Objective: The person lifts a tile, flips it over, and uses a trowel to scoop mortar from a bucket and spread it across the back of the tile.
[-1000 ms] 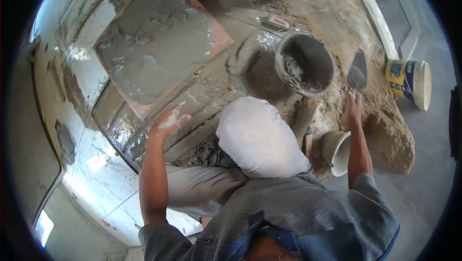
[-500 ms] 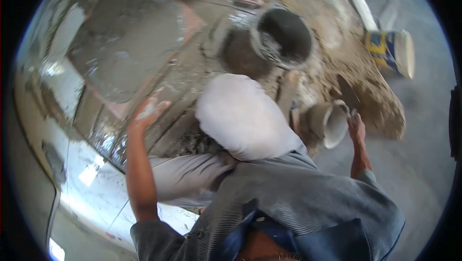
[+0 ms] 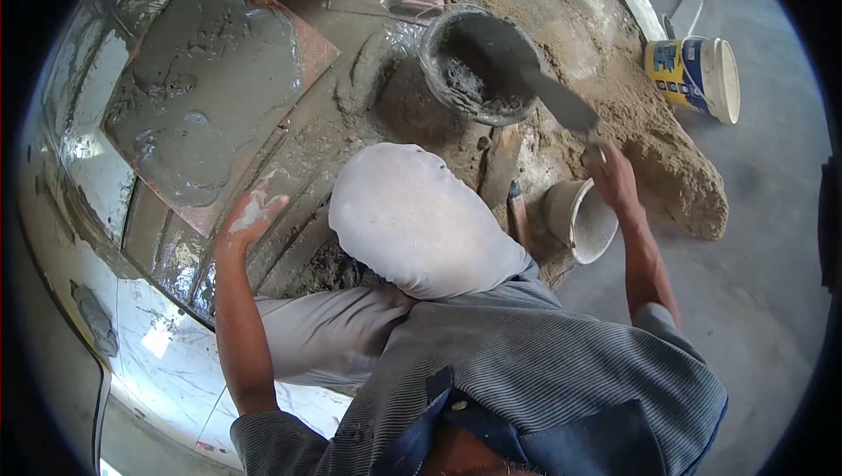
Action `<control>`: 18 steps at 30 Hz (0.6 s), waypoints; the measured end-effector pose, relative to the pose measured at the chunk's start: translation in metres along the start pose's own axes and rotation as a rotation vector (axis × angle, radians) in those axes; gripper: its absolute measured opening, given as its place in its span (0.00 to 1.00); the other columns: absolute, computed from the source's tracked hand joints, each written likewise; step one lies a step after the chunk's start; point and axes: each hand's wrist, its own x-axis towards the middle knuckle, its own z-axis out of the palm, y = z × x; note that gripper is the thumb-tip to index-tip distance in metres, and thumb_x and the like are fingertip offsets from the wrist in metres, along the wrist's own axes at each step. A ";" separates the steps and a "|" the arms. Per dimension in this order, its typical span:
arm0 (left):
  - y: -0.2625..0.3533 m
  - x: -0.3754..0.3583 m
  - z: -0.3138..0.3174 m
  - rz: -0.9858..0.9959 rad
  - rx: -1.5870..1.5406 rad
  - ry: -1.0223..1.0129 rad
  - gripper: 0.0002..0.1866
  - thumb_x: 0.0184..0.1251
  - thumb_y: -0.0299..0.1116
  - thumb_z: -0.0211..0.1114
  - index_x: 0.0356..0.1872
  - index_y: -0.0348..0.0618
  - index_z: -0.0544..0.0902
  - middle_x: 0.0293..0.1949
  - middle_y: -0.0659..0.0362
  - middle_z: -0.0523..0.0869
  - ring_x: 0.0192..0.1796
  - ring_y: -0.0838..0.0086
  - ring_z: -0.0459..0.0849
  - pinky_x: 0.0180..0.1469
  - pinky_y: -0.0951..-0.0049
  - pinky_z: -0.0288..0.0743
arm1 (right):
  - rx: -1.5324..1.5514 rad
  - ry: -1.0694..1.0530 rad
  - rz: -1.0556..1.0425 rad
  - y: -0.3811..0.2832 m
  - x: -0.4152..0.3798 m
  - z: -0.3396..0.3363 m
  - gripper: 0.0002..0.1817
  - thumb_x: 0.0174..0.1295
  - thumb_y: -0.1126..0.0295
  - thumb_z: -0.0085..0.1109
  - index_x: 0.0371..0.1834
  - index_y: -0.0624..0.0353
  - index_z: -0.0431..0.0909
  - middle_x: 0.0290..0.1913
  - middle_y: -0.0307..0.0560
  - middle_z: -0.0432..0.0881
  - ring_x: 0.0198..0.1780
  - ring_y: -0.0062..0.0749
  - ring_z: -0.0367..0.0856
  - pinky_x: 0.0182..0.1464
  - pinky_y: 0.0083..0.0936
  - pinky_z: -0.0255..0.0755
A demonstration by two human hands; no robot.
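My right hand is closed around the handle of a pointed trowel. The blade reaches left to the rim of a dark bucket, which has wet grey mortar inside. My left hand, smeared with pale mortar, has its fingers apart and holds nothing. It is beside the lower corner of a reddish tile, most of whose upper face is hidden under a spread layer of wet mortar.
Below the trowel hand is a small pale bucket, tilted, with a wooden-handled tool beside it. Sand is heaped at the right, near a yellow-and-blue bucket on its side. A float lies behind the mortar bucket.
My right hand has swung the trowel up and left, from beside the small pale bucket to the mortar bucket's rim. My left hand stays by the tile; the view has shifted slightly.
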 end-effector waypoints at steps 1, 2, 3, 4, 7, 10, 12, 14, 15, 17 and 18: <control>-0.002 -0.001 0.000 -0.003 -0.002 0.011 0.34 0.59 0.46 0.60 0.64 0.39 0.64 0.61 0.45 0.70 0.62 0.60 0.72 0.61 0.67 0.64 | -0.035 -0.014 -0.021 -0.009 0.026 0.002 0.19 0.56 0.65 0.54 0.52 0.58 0.71 0.43 0.60 0.78 0.46 0.54 0.76 0.46 0.41 0.69; -0.004 -0.003 0.000 -0.005 -0.018 0.013 0.35 0.59 0.47 0.60 0.64 0.39 0.64 0.61 0.45 0.71 0.62 0.60 0.72 0.61 0.68 0.64 | -0.125 -0.080 -0.019 -0.018 0.053 0.001 0.20 0.56 0.66 0.52 0.52 0.58 0.70 0.41 0.61 0.78 0.46 0.55 0.76 0.46 0.42 0.70; -0.005 -0.005 -0.002 -0.004 -0.030 0.018 0.35 0.59 0.48 0.60 0.64 0.39 0.64 0.60 0.45 0.71 0.61 0.60 0.72 0.61 0.68 0.64 | -0.213 -0.140 -0.015 -0.029 0.077 0.001 0.20 0.56 0.67 0.50 0.53 0.58 0.70 0.40 0.62 0.79 0.45 0.55 0.77 0.46 0.43 0.70; 0.000 -0.010 -0.006 -0.005 -0.034 0.034 0.35 0.59 0.48 0.60 0.64 0.39 0.64 0.60 0.45 0.71 0.61 0.60 0.72 0.61 0.68 0.64 | -0.267 -0.163 -0.088 -0.039 0.097 0.004 0.20 0.55 0.68 0.50 0.52 0.60 0.71 0.39 0.62 0.79 0.43 0.55 0.78 0.45 0.42 0.72; 0.010 -0.027 -0.012 -0.084 0.000 0.062 0.34 0.60 0.51 0.58 0.62 0.40 0.66 0.60 0.46 0.70 0.63 0.57 0.68 0.64 0.67 0.59 | -0.470 -0.279 -0.156 -0.075 0.143 0.023 0.18 0.53 0.70 0.50 0.47 0.63 0.74 0.38 0.60 0.80 0.39 0.52 0.80 0.42 0.41 0.75; 0.002 -0.036 -0.009 -0.028 -0.009 0.134 0.34 0.60 0.51 0.58 0.62 0.40 0.67 0.60 0.45 0.71 0.63 0.56 0.69 0.63 0.66 0.60 | -0.660 -0.438 -0.187 -0.091 0.152 0.034 0.15 0.50 0.71 0.50 0.38 0.66 0.78 0.36 0.59 0.81 0.38 0.48 0.82 0.40 0.38 0.77; 0.020 -0.049 -0.018 -0.069 0.042 0.103 0.33 0.59 0.51 0.59 0.62 0.40 0.67 0.59 0.45 0.72 0.62 0.56 0.69 0.63 0.66 0.61 | -0.699 -0.497 -0.238 -0.095 0.156 0.039 0.13 0.49 0.71 0.50 0.33 0.67 0.80 0.35 0.59 0.82 0.38 0.46 0.82 0.39 0.37 0.77; 0.030 -0.056 -0.020 -0.096 0.049 0.094 0.34 0.59 0.51 0.58 0.62 0.40 0.67 0.59 0.45 0.72 0.62 0.55 0.70 0.63 0.66 0.61 | -0.664 -0.502 -0.249 -0.086 0.159 0.038 0.12 0.49 0.69 0.51 0.29 0.65 0.81 0.34 0.57 0.82 0.39 0.47 0.82 0.41 0.36 0.77; 0.032 -0.057 -0.022 -0.119 0.058 0.086 0.34 0.59 0.51 0.58 0.62 0.40 0.67 0.58 0.45 0.72 0.61 0.55 0.70 0.63 0.66 0.62 | -0.665 -0.491 -0.252 -0.081 0.162 0.035 0.12 0.49 0.69 0.51 0.29 0.65 0.81 0.34 0.57 0.82 0.39 0.47 0.82 0.41 0.36 0.77; 0.022 -0.054 -0.017 -0.078 0.080 0.107 0.34 0.59 0.52 0.58 0.62 0.40 0.67 0.59 0.45 0.72 0.61 0.56 0.70 0.63 0.66 0.62 | -0.570 -0.541 -0.306 -0.071 0.169 0.034 0.13 0.49 0.68 0.50 0.34 0.61 0.80 0.35 0.58 0.81 0.38 0.50 0.81 0.40 0.40 0.76; 0.019 -0.051 -0.013 -0.035 0.100 0.118 0.35 0.59 0.53 0.58 0.62 0.39 0.67 0.59 0.45 0.72 0.62 0.56 0.70 0.62 0.66 0.62 | -0.571 -0.533 -0.307 -0.067 0.172 0.037 0.13 0.49 0.68 0.50 0.34 0.61 0.80 0.35 0.58 0.81 0.38 0.50 0.81 0.40 0.40 0.76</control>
